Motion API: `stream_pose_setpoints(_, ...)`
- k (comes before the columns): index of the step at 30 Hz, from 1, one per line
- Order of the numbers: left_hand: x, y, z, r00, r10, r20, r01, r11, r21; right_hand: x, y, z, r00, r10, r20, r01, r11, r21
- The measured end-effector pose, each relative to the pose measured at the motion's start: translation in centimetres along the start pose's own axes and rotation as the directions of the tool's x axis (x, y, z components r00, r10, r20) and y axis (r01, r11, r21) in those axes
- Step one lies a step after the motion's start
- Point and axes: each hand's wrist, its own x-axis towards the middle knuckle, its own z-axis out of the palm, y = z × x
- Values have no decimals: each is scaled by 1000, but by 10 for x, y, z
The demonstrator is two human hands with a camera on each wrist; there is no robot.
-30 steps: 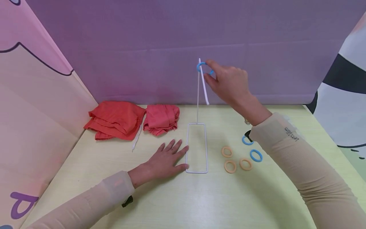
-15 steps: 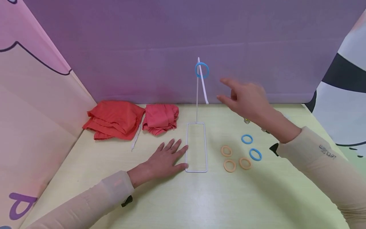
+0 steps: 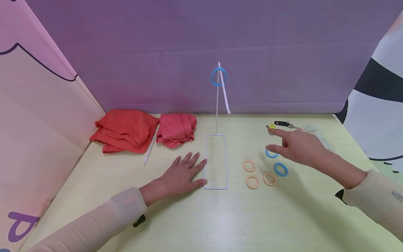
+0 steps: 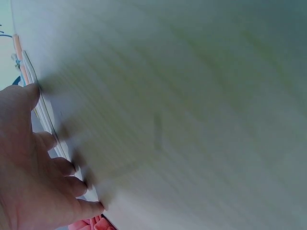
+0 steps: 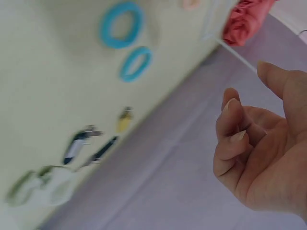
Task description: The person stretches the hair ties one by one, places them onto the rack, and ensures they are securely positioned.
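Loosely open, right hand (image 3: 297,147) hovers — empty — above blue ring (image 3: 270,154).

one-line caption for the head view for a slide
Left hand flat beside a wire stand holding one blue ring; right hand above loose rings.

A blue ring (image 3: 218,77) hangs near the top of a thin white wire stand (image 3: 217,140). The stand is upright, with its long box-shaped foot flat on the table. Two more blue rings (image 3: 280,169) lie flat to the right of it. Three orange rings (image 3: 253,182) lie flat between those and the stand.
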Motion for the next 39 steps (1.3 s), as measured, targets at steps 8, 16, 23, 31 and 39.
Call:
stream_pose_setpoints(8,-1,1,-2,1000,3,2,-3,1000,-2,0,34,32,987,102,124,-98,995,-37)
stream_pose_setpoints(16,-2,1,-2,1000,3,4,-3,1000,-5,7,51,55,985,122,124,-119,992,-33)
stream_pose_setpoints(23,-2,2,-3,1000,-5,8,5,1000,-9,15,53,63,972,164,169,-159,986,-45)
stream_pose_setpoints(31,-2,3,-4,1000,-10,21,10,1000,-17,17,53,65,962,160,221,-169,985,22)
stream_pose_setpoints(39,-2,3,-4,1000,-14,24,14,1000,-16,18,52,67,973,120,197,-131,990,47)
